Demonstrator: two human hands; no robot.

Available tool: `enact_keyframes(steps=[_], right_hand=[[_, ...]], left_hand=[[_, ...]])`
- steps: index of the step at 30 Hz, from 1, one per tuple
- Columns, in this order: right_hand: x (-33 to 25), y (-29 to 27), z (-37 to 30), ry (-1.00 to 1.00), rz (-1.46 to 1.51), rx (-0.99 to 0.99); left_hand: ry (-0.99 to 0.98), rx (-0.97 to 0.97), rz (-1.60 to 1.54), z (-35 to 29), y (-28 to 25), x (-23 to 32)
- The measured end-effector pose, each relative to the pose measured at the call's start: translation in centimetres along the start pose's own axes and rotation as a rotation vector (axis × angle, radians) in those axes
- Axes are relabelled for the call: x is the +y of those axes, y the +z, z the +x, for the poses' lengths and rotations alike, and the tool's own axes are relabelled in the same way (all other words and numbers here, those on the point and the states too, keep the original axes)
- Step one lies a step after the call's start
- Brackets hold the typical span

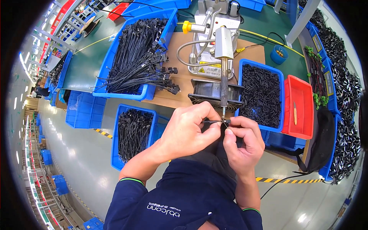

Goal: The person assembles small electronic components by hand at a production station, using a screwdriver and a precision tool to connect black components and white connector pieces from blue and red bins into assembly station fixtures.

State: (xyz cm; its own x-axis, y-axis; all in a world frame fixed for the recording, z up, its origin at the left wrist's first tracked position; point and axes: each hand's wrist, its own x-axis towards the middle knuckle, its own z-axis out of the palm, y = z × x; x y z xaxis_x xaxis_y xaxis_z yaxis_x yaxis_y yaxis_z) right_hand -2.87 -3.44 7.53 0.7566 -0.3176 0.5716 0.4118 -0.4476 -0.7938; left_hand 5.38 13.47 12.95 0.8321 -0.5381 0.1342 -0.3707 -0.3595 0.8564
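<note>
- While a black cable is pinched by the left hand, its connector is held by the right hand, alongside.
- Probably light and bendy, it is best gripped near the connector.

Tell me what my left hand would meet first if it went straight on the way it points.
Your left hand points rightward, so probably the small black part at your right hand, then that hand; depth is unclear.
</note>
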Motion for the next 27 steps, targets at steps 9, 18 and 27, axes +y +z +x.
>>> enact_keyframes(steps=[9,18,27], right_hand=[[-0.4,-0.2,-0.4,0.036,0.062,-0.013],[-0.3,-0.2,-0.6,0.047,0.070,-0.014],[-0.3,-0.4,-1.3,0.051,0.065,-0.017]], left_hand=[[-0.007,0.009,-0.030,0.0,0.1,0.0],[0.008,0.004,-0.020,-0.2,0.2,0.0],[-0.047,0.014,-0.039,-0.8,0.8,0.2]])
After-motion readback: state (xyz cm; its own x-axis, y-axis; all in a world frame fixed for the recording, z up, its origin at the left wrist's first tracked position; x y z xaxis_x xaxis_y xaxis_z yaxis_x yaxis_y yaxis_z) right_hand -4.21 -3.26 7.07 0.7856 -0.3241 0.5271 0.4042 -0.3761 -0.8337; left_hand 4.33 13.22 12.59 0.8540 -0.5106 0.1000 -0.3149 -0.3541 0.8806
